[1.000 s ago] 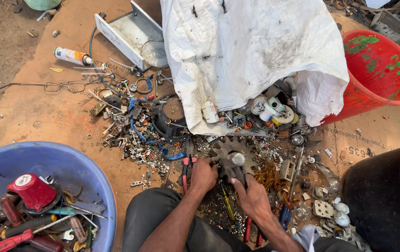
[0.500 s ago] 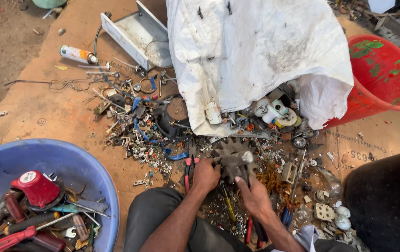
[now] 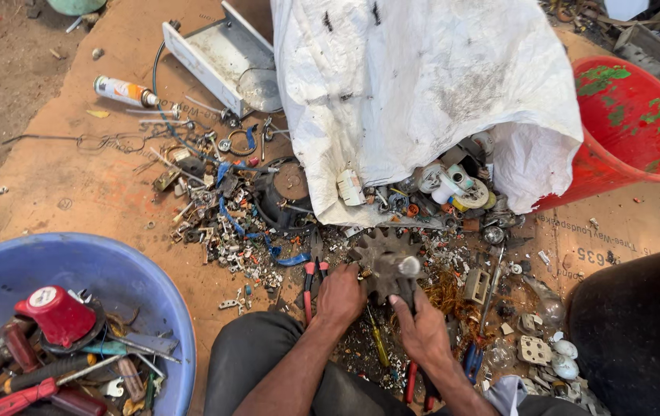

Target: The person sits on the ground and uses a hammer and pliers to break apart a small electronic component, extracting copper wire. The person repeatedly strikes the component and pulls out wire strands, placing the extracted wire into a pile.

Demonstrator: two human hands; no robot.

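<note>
Both hands (image 3: 380, 304) grip a rusty toothed gear (image 3: 384, 258) below a white sack (image 3: 422, 92).

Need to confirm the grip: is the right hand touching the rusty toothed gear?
Touching. The head view shows the right hand with fingers wrapped up against the lower edge of the rusty toothed gear, no gap between them.

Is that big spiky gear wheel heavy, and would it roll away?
The gear wheel looks like thick rusty metal, so probably heavy and stiff. Both the left hand and right hand grip it. Its teeth would likely stop it rolling far.
</note>
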